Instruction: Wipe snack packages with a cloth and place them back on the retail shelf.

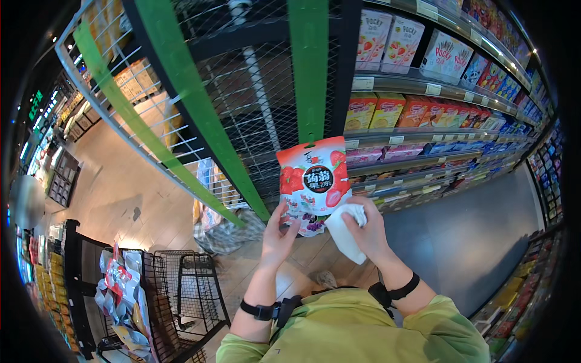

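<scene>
A red-and-white bag with strawberry pictures (311, 172) hangs at the bottom of a green vertical strip (308, 72) on a black mesh rack. A second bag with purple grapes (311, 225) shows below and behind it. My left hand (278, 236) has its fingers closed on the lower left edge of the grape bag, just under the strawberry one. My right hand (369, 233) grips a crumpled white cloth (342, 233) beside both bags.
Packed shelves (417, 112) run along the right. At lower left stands a black wire trolley (187, 284) beside shiny hanging packs (124, 296). A checked cloth bundle (227, 236) lies at the rack's foot. A wooden floor (103, 199) extends leftward, past more displays.
</scene>
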A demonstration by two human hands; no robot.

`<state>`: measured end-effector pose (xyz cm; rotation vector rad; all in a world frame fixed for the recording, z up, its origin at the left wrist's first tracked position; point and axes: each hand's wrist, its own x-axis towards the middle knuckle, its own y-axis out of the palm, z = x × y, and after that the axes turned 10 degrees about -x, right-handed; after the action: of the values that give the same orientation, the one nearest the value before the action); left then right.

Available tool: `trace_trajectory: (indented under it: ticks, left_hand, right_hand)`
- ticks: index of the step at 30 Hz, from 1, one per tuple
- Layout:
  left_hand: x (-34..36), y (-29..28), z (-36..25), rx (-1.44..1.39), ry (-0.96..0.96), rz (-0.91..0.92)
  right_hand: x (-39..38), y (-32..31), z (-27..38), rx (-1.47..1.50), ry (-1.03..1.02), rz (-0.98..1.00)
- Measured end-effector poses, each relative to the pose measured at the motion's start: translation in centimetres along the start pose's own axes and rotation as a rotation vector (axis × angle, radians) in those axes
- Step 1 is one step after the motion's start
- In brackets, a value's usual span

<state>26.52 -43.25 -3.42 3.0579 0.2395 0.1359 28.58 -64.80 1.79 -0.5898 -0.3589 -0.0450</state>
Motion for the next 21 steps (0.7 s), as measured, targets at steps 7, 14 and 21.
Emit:
trace_trajectory:
  ticks: [7, 14, 21]
  left_hand:
    - [2.6, 5.4, -0.4, -0.002, -0.066, -0.212]
    - [0.9, 6.0, -3.2, -0.308, 0.088, -0.154]
    - [-3.2, 2.5, -6.3, -0.577, 0.037, -0.110]
  right_hand:
    - [4.5, 0.5, -3.1, 0.221, 0.074, 0.144]
    - [5.5, -0.6, -1.7, 0.570, 0.175, 0.266]
    - [5.7, -2.5, 3.8, 0.761, 0.284, 0.564]
